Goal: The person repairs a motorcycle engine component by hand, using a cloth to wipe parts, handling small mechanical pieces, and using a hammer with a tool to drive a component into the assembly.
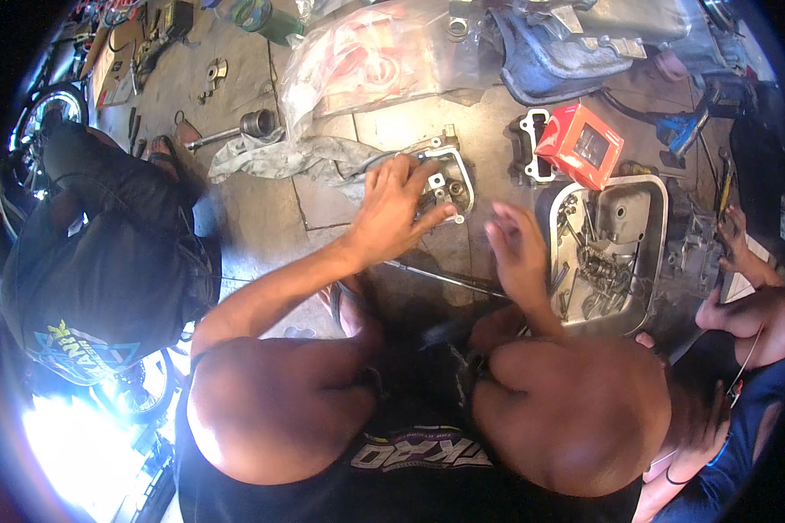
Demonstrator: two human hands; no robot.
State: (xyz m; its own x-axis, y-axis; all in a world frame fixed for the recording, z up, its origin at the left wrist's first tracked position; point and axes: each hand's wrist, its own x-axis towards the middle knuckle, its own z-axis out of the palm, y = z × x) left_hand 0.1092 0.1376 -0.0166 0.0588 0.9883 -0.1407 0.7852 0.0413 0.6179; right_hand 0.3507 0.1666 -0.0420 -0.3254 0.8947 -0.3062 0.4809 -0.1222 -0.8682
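Note:
My left hand (392,209) grips a metal engine head (453,187) on the floor, thumb along its near side, fingers over its top and partly hiding it. A crumpled grey rag (296,166) lies under and left of that hand. My right hand (519,244) is in the air just right of the part, fingers loosely curled and apart, nothing visible in it. A long thin metal tool (440,279) lies on the floor below both hands. Right of the engine head are a white-edged gasket (530,148), a red box (576,139) and a metal tray (658,227) of small parts.
A plastic bag (384,61), a piston-like part (255,125), blue-grey covers (549,61) and a green container (266,22) lie ahead. A person in black (105,253) and motorcycle wheels (48,113) are at left. Other people's hands (733,235) and legs are close on the right.

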